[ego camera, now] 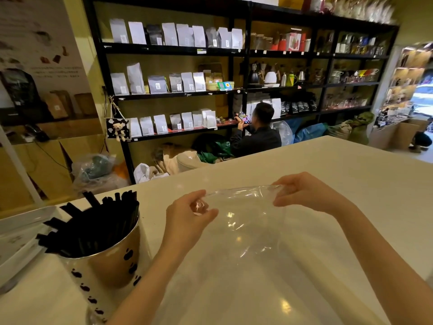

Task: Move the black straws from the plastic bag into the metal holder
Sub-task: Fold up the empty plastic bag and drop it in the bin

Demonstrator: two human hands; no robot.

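A clear plastic bag point(243, 221) is stretched between my two hands above the white counter; no straws show inside it. My left hand point(189, 216) pinches the bag's left top edge, and my right hand point(304, 193) pinches its right top edge. To the left stands the metal holder point(112, 266), a shiny cup with black paw prints. It is packed with black straws point(93, 224) that fan out of its top, some leaning left.
The white counter point(351, 174) extends far and right. A white tray point(21, 231) lies at the left edge beside the holder. Behind the counter, a person point(257, 134) crouches before black shelves point(241, 90) of bags and kettles.
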